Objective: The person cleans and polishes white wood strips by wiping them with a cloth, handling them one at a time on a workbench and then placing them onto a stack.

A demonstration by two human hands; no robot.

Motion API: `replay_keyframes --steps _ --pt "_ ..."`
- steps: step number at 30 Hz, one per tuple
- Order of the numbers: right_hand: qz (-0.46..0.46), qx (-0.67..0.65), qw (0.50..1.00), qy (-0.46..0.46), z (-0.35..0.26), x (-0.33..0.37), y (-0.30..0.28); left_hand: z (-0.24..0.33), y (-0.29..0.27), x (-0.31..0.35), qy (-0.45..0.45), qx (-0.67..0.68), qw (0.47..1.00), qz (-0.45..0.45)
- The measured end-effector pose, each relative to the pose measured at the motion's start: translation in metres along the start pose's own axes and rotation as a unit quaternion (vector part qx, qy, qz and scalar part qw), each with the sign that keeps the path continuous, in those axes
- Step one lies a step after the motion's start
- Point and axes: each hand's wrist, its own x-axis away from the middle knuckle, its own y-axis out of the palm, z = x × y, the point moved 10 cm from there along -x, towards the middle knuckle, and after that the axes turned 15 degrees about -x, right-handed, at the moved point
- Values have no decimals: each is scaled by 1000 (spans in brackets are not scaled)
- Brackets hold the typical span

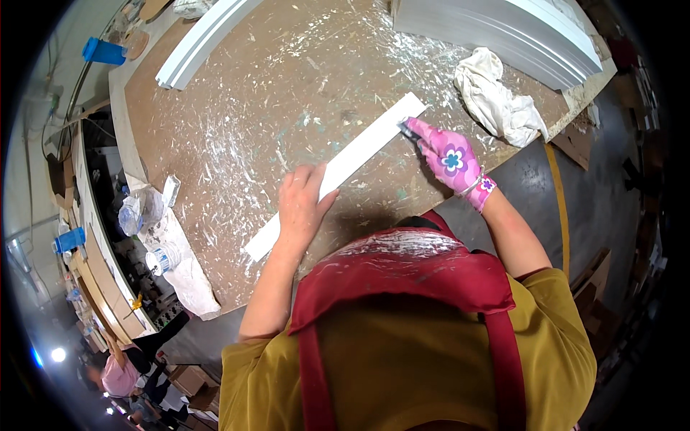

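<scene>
While the white strip (338, 172) lay slantwise across the paint-flecked workbench (237, 108), I pressed my bare left hand (302, 201) flat on its middle, fingers spread, gripping nothing. At the strip's far end my right hand (449, 154), in a pink flowered glove, was clenched round a small tool (408, 127) touching that end. Beyond the far end: a crumpled white rag (496, 97). Left of the strip: plastic-wrapped tubs (154, 230) at the bench edge.
</scene>
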Motion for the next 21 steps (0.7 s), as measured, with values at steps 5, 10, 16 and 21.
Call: replay_keyframes --steps 5,10,16,21 --pt "30 -2 1000 -1 -1 -1 -7 0 0 0 2 1 1000 -1" --pt "-20 4 1000 0 -1 -4 0 0 1 0 3 -1 1000 -4" --pt "19 -30 996 -83 -11 -8 -3 1 0 -1 2 3 1000 -7" --pt "-75 -22 995 -55 -9 -18 6 0 0 0 2 1 1000 -4"
